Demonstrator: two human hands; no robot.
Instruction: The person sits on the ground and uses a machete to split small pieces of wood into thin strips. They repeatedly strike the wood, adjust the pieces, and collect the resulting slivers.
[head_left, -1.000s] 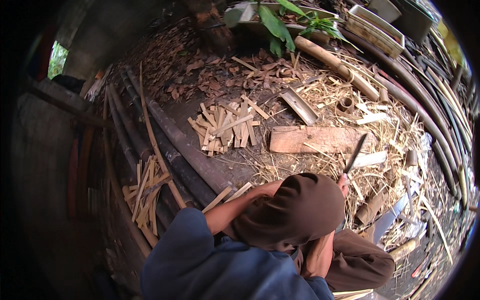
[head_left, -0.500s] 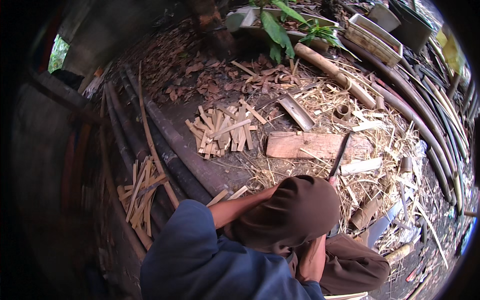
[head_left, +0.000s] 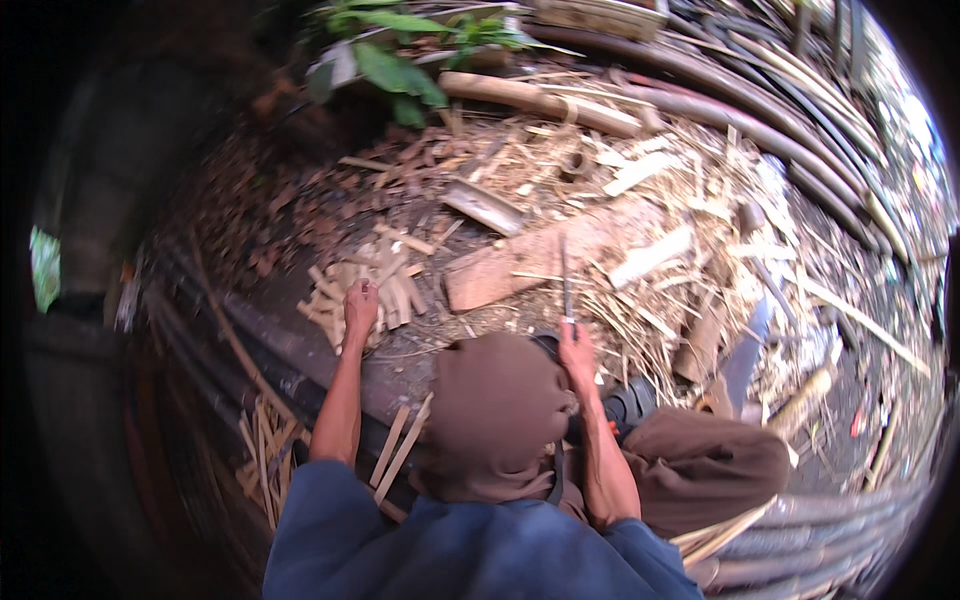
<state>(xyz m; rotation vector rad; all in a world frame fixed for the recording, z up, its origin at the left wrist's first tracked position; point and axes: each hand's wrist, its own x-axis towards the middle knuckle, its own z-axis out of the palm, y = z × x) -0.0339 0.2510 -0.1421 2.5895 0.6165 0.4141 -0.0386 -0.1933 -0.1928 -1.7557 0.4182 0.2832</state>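
My right hand (head_left: 573, 348) is closed round the handle of a long knife (head_left: 567, 275). Its dark, narrow blade points away from me, past the right part of a thick wooden block (head_left: 500, 275). My left arm stretches forward, and my left hand (head_left: 361, 302) is over the near right part of a pile of short, pale split strips (head_left: 330, 300). The fingers of this hand are drawn together; blur hides what they hold, if anything. A few more pale strips (head_left: 395, 450) lie beside my left arm.
Shavings and split scraps (head_left: 640, 310) litter the ground right of the block. A half-round bamboo piece (head_left: 483, 205) lies beyond it. Long dark poles (head_left: 250, 325) run along the left, and more curved poles (head_left: 740, 110) at far right. Brown cloth (head_left: 500, 415) covers the lower middle.
The view has swung, so the ground things sit further left. My left hand, hidden before, has come out to the strip pile. The knife now points straighter ahead, still in my right hand.
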